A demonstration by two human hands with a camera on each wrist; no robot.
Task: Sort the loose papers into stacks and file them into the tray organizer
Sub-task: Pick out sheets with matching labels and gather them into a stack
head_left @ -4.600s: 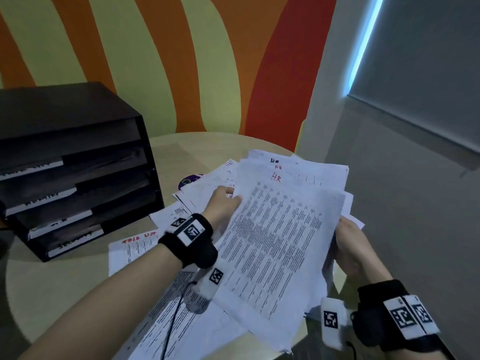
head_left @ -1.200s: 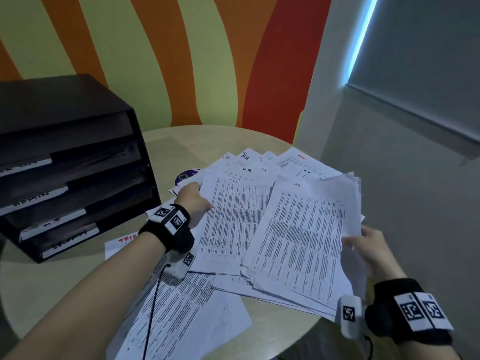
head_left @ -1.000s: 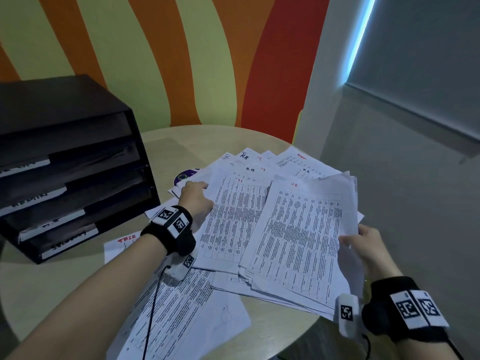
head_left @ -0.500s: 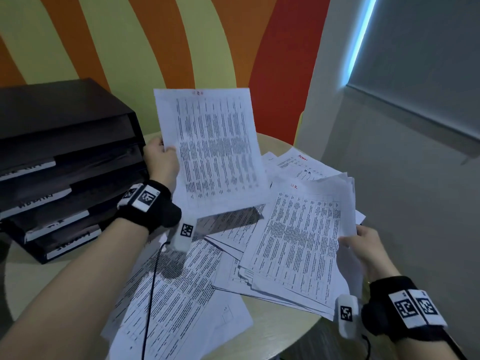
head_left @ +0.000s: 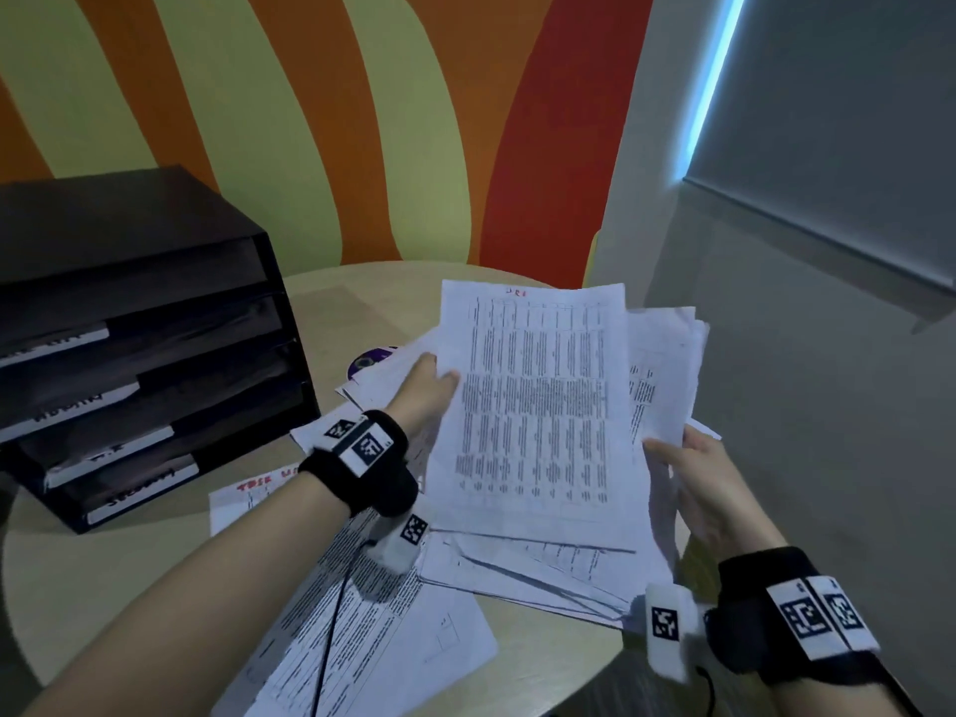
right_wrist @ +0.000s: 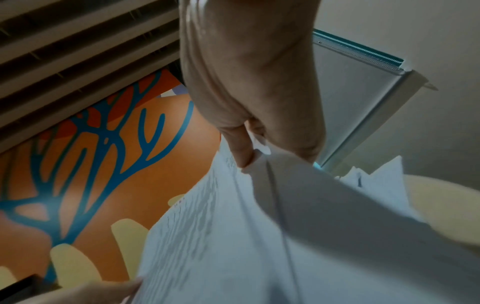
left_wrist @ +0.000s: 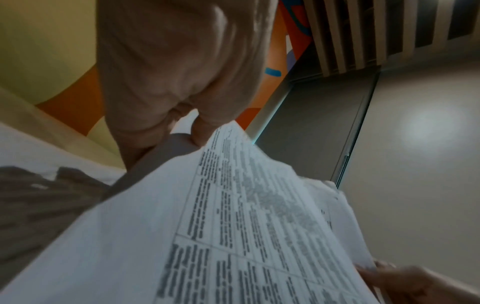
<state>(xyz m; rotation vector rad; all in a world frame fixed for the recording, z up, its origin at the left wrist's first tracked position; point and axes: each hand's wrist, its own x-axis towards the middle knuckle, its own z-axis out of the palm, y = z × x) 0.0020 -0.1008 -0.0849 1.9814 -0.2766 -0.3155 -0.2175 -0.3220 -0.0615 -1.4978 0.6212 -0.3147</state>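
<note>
My left hand [head_left: 427,388] pinches the left edge of a printed sheet [head_left: 538,406] with a red mark at its top, laid over the stack of papers [head_left: 667,364] that my right hand [head_left: 693,473] grips by its right edge. In the left wrist view the left hand [left_wrist: 182,115] holds the sheet [left_wrist: 246,236], and in the right wrist view the right hand [right_wrist: 249,148] pinches the stack [right_wrist: 285,236]. More loose papers [head_left: 372,628] lie spread on the round table [head_left: 103,587]. The black tray organizer [head_left: 139,344] with labelled shelves stands at the left.
A purple disc [head_left: 370,360] peeks from under the papers near the organizer. A sheet with red writing [head_left: 248,491] lies beside the organizer's bottom shelf. The striped wall [head_left: 362,121] rises behind the table, whose right edge ends by a grey wall [head_left: 802,406].
My left hand lifted a sheet off the table pile, raised it, then brought it down and right onto the stack in my right hand. The right hand stayed nearly still.
</note>
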